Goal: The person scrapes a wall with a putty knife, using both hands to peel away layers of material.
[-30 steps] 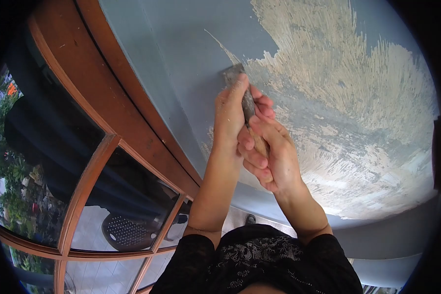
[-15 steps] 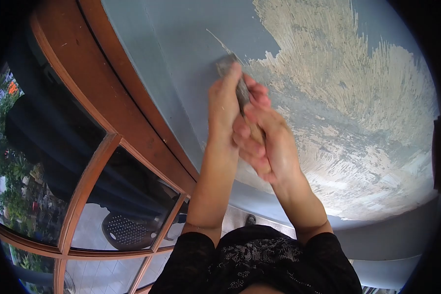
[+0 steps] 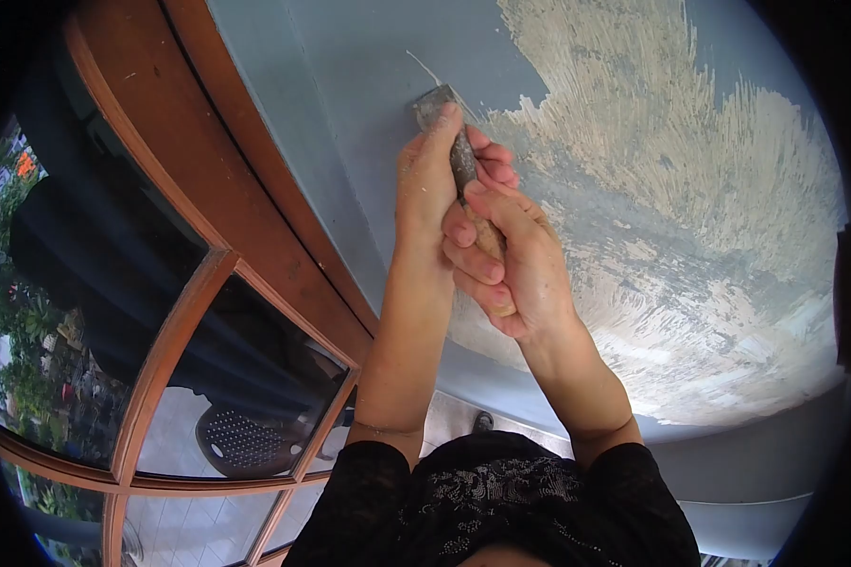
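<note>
Blue-grey wall beside the pale streaked patch has the scraper further up a thin scratch than a second ago, right hand clamped on its wooden handle, left hand gripping nearer the blade, both forearms reaching up.

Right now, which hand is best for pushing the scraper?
Probably the right hand: its fingers wrap around the handle. The left hand holds nearer the blade, so it seems better for steering.
</note>
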Demonstrator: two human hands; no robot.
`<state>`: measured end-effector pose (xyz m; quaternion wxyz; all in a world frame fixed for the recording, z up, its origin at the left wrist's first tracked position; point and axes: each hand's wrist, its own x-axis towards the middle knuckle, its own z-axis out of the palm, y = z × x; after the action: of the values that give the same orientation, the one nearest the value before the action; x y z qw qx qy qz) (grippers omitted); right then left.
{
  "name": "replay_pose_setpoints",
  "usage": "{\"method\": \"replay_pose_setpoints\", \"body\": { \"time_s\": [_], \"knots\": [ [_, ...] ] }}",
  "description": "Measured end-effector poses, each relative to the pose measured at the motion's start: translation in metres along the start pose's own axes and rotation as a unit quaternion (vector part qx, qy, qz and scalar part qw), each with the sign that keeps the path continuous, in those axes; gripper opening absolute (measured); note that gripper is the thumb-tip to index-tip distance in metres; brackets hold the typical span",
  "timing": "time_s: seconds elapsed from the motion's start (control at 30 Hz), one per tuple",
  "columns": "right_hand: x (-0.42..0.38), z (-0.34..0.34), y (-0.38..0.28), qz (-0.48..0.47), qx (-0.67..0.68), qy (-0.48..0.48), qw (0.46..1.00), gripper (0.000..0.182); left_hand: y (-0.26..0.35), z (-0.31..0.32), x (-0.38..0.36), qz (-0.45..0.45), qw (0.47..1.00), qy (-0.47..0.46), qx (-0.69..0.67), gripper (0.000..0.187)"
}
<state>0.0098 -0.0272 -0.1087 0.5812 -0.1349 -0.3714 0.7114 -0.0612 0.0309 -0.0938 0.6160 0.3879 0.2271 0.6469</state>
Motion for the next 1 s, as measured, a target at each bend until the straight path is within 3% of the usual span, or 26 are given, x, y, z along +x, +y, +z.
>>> {"method": "replay_pose_setpoints", "body": {
  "time_s": [0.13, 0.2, 0.33, 0.53, 0.63, 0.73, 1.0],
  "knots": [
    [-0.011, -0.003, 0.001, 0.002, -0.013, 0.031, 0.999, 0.020, -0.002, 0.003, -0.009, -0.037, 0.999, -0.004, 0.034, 0.036],
    [-0.007, -0.003, -0.001, 0.001, -0.029, 0.032, 0.999, 0.022, -0.002, 0.002, -0.002, -0.010, 1.000, 0.000, 0.026, 0.036],
    [0.015, 0.005, -0.008, 0.013, -0.011, -0.028, 0.999, 0.019, 0.011, 0.006, 0.012, 0.009, 0.998, 0.049, -0.029, 0.036],
    [-0.012, 0.007, 0.001, -0.011, 0.037, 0.066, 0.997, 0.020, 0.000, 0.002, -0.009, -0.039, 0.998, -0.011, 0.047, 0.035],
    [-0.005, 0.003, -0.006, 0.010, -0.025, 0.004, 1.000, 0.017, 0.003, 0.002, 0.001, -0.019, 1.000, 0.003, 0.018, 0.036],
    [0.008, 0.005, -0.005, 0.006, 0.022, -0.033, 0.999, 0.014, 0.011, 0.005, 0.007, 0.009, 1.000, 0.026, -0.007, 0.036],
    [0.006, 0.003, -0.008, 0.008, 0.011, -0.006, 1.000, 0.012, 0.009, 0.003, 0.007, 0.011, 1.000, 0.005, 0.020, 0.036]
  ]
}}
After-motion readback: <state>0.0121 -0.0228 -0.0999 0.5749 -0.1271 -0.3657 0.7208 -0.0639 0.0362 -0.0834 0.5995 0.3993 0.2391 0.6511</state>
